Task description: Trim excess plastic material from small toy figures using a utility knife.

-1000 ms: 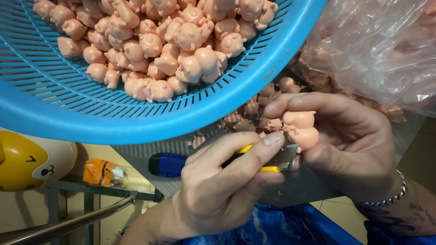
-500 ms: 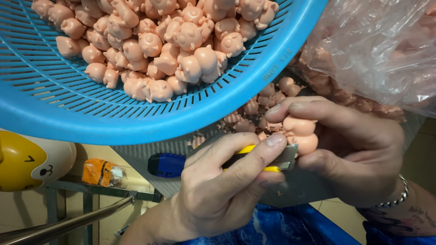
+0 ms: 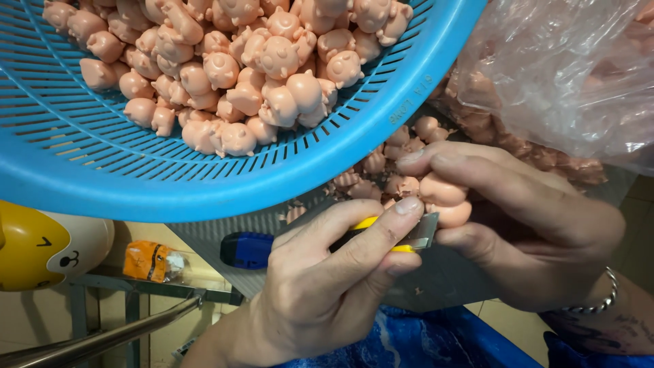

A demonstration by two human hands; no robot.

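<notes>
My left hand [image 3: 327,279] grips a yellow-handled utility knife [image 3: 409,238], thumb pressed along its top. The blade tip touches a small pink pig-shaped toy figure [image 3: 446,197] that my right hand [image 3: 524,218] pinches between fingers and thumb. A bracelet circles the right wrist. Just above, a large blue plastic colander [image 3: 170,184] holds several of the same pink figures [image 3: 252,68].
More pink figures [image 3: 381,170] lie loose on a grey board [image 3: 225,228] under the colander. A clear plastic bag [image 3: 565,75] of figures sits at the upper right. A blue tool [image 3: 246,250], an orange packet [image 3: 153,260] and a yellow-and-white toy [image 3: 48,245] lie lower left. Blue tub below.
The right hand has turned the pink figure slightly and closed its fingers more over it. The knife stays at the figure's edge.
</notes>
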